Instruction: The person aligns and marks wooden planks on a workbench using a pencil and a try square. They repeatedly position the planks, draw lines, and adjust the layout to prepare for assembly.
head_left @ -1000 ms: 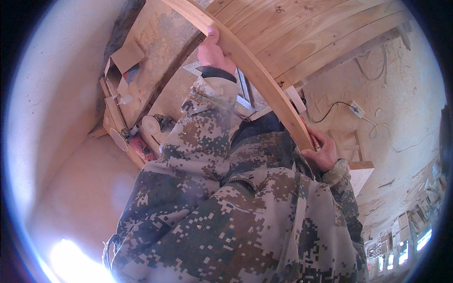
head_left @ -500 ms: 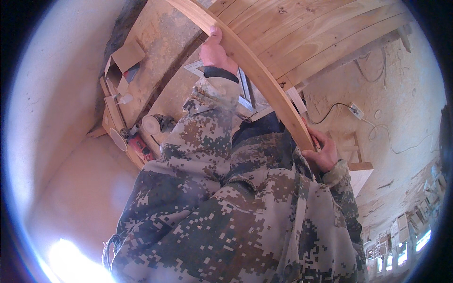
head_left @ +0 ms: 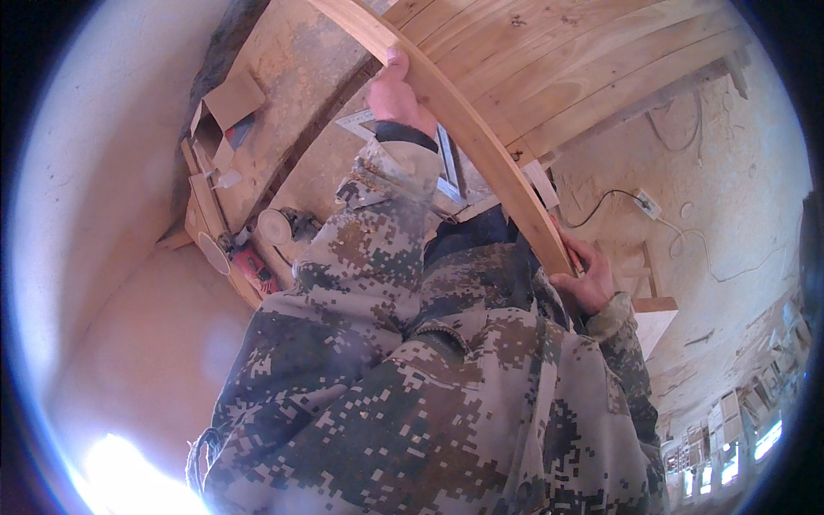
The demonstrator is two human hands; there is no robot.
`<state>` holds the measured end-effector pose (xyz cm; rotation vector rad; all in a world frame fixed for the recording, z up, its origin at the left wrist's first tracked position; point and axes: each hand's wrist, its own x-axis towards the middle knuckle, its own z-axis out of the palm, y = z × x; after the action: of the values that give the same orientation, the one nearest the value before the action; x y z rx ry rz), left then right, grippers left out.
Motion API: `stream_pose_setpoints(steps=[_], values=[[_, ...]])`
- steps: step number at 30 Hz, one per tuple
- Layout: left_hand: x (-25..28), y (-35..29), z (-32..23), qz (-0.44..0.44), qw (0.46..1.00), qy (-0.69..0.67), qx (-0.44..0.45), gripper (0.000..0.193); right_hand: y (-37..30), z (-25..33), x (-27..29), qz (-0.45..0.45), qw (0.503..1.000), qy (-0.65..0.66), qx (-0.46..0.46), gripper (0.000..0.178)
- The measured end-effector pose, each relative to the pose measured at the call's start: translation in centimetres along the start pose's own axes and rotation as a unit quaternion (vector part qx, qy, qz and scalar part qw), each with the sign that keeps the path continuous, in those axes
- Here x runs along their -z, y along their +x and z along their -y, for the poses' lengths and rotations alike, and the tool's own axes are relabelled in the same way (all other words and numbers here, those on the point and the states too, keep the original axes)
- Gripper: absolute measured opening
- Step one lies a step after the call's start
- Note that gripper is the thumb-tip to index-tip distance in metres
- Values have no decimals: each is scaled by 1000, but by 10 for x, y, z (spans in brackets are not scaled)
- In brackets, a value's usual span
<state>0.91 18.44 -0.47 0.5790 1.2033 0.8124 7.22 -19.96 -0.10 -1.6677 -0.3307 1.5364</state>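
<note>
A long, narrow wooden strip [head_left: 481,142] runs slantwise from the far edge toward my body, looking curved in the fisheye picture. My left hand [head_left: 400,101] is closed on its left edge toward the far part, thumb on top. At the near end, my right hand [head_left: 590,276] grips the strip from the right, its thumb on the top face. A thin reddish thing shows at the right fingers; its kind I cannot make out. Beside the strip on the right lies a panel of joined boards [head_left: 558,73]. Under my left wrist, a metal carpenter's square [head_left: 448,167] lies partly hidden.
At the left are a red power tool [head_left: 255,268], a round pale disc [head_left: 275,227] and an open cardboard box [head_left: 232,103]. A power strip [head_left: 647,203] with cables lies on the floor at right. Near my right arm stands a wooden frame [head_left: 657,303].
My left hand has shifted very slightly to the right and nearer along the strip. My right hand and the strip look almost unmoved.
</note>
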Motion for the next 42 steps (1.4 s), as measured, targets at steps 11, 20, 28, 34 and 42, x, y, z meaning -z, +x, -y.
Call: stream_pose_setpoints(steps=[11, 20, 28, 34, 42], values=[[-5, -4, 0, -14, 1000, 4, -8, 34, 4, -2, 5, 16, 1000, 2, 1, 87], [-6, -11, -6, 10, 1000, 0, 7, 30, 2, 6, -3, 7, 998, 66, -3, 87], [-9, -14, -7, 10, 1000, -21, 11, 35, -4, 23, 3, 49, 998, 47, 10, 87], [-8, -13, -7, 34, 999, -36, 10, 36, -5, 24, -2, 38, 996, 83, 13, 88], [-12, -16, -7, 16, 1000, 4, -20, 33, -7, 18, 0, 14, 999, 26, 19, 84]])
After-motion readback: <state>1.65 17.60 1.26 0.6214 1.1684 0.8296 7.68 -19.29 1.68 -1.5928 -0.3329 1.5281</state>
